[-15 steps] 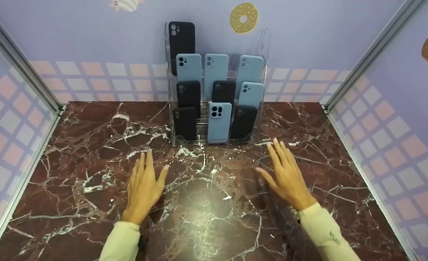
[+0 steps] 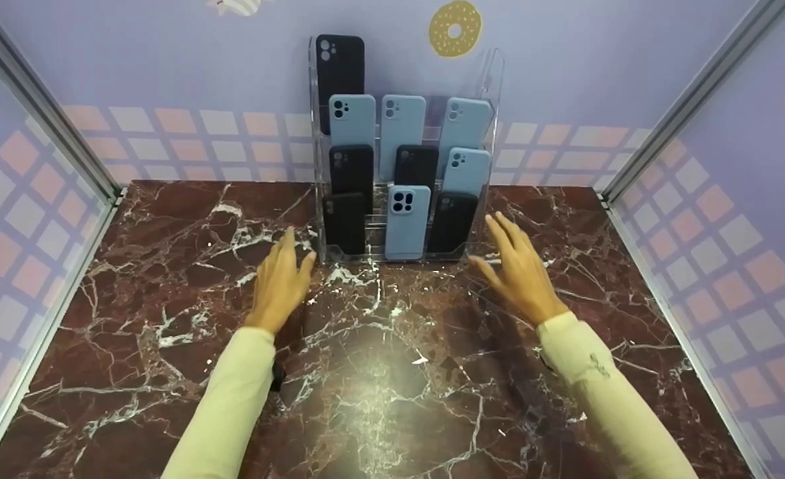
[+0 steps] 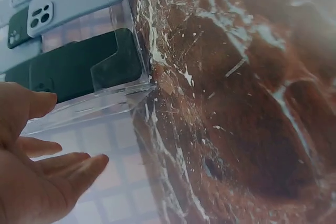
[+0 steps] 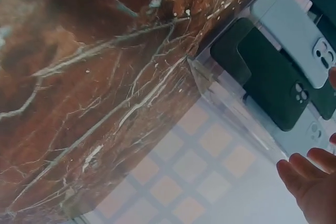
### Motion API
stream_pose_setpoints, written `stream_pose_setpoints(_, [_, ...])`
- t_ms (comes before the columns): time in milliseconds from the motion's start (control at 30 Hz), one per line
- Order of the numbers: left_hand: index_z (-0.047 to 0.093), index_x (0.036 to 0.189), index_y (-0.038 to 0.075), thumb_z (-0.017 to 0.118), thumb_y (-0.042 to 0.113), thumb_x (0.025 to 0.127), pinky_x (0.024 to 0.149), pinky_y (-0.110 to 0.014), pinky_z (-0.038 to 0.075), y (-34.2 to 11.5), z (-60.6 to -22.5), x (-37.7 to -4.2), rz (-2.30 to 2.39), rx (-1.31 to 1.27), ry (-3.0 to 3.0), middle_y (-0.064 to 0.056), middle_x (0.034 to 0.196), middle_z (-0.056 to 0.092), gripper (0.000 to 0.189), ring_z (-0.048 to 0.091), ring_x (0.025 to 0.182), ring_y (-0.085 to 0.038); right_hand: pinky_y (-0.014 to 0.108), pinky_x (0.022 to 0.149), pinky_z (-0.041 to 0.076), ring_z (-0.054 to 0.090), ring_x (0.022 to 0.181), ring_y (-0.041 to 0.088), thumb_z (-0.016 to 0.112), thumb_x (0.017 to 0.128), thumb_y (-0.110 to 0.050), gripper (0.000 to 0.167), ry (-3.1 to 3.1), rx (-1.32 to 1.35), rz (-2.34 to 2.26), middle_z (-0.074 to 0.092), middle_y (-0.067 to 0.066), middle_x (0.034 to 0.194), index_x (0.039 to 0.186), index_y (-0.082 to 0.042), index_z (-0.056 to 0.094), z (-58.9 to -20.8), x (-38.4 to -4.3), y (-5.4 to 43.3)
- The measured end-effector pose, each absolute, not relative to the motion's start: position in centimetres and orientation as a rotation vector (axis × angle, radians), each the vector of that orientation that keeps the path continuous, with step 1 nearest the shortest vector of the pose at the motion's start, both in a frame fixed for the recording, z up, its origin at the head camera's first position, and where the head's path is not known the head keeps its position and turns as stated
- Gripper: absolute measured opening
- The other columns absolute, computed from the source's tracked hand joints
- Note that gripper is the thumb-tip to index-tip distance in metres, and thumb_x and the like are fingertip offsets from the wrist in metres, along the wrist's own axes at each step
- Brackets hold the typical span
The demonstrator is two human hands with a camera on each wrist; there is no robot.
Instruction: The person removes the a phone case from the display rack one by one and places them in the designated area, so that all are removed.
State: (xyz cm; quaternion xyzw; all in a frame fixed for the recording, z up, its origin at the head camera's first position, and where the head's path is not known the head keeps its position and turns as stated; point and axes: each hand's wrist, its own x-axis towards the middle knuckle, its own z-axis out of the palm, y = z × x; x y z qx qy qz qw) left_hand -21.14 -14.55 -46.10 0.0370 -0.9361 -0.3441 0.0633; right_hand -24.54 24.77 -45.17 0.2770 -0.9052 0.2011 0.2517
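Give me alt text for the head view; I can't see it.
A person's empty left hand and right hand flank the front of a clear tiered rack holding five black phone cases and five light-blue phone cases. It stands on a dark-red marbled table, before a lavender wall with pink and white squares.

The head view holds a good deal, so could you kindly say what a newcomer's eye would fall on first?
Probably the clear stand of black and light-blue phone cases, at the back of the marbled table. Next would come the left hand and right hand, open near its two front corners, and then the golden doughnut picture on the wall behind.
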Motion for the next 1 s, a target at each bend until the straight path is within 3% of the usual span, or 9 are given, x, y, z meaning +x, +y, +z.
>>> stream_pose_setpoints(167, [0.035, 0.155, 0.000, 0.055, 0.025, 0.105, 0.103, -0.060, 0.043, -14.4, -46.6, -23.3, -1.015, 0.096, -2.812, -0.029, 0.144, 0.050, 0.059, 0.054, 0.123, -0.053, 0.053, 0.112, 0.038, 0.050, 0.130, 0.043, 0.077, 0.091, -0.020, 0.068, -2.474, 0.708, 0.591, 0.049, 0.028, 0.144, 0.147, 0.004, 0.046, -44.9, -26.7, 24.4])
stream_pose_setpoints(333, [0.043, 0.151, 0.002, 0.056, 0.025, 0.104, 0.101, -0.060, 0.044, -14.1, -46.9, -24.7, -1.057, 0.121, -2.815, -0.027, 0.141, 0.055, 0.054, 0.056, 0.122, -0.052, 0.051, 0.109, 0.041, 0.053, 0.125, 0.042, 0.077, 0.090, -0.013, 0.064, -2.483, 0.686, 0.621, 0.054, 0.027, 0.136, 0.145, 0.004, 0.049, -45.0, -28.6, 23.7])
stream_pose_setpoints(467, [0.047, 0.149, 0.003, 0.057, 0.023, 0.104, 0.099, -0.060, 0.045, -13.7, -46.9, -25.4, -1.049, 0.127, -2.825, -0.026, 0.128, 0.065, 0.050, 0.059, 0.118, -0.050, 0.050, 0.106, 0.044, 0.056, 0.122, 0.040, 0.076, 0.092, -0.013, 0.061, -2.517, 0.626, 0.648, 0.055, 0.025, 0.132, 0.145, 0.003, 0.050, -45.1, -29.6, 23.1])
stream_pose_setpoints(767, [0.054, 0.142, -0.003, 0.055, 0.021, 0.104, 0.102, -0.058, 0.044, -12.8, -47.0, -26.5, -1.054, 0.140, -2.796, -0.027, 0.135, 0.060, 0.044, 0.058, 0.122, -0.049, 0.050, 0.106, 0.043, 0.056, 0.119, 0.040, 0.071, 0.096, -0.016, 0.054, -2.569, 0.515, 0.724, 0.055, 0.026, 0.129, 0.143, 0.003, 0.053, -45.0, -31.4, 21.8])
stream_pose_setpoints(1000, [0.063, 0.131, -0.003, 0.054, 0.017, 0.104, 0.099, -0.058, 0.046, -12.3, -47.1, -27.3, -1.031, 0.230, -2.816, -0.028, 0.126, 0.065, 0.035, 0.059, 0.118, -0.050, 0.045, 0.091, 0.050, 0.061, 0.102, 0.035, 0.072, 0.094, -0.008, 0.034, -2.445, 0.385, 0.956, 0.058, 0.023, 0.114, 0.124, 0.004, 0.065, -45.5, -32.1, 21.0])
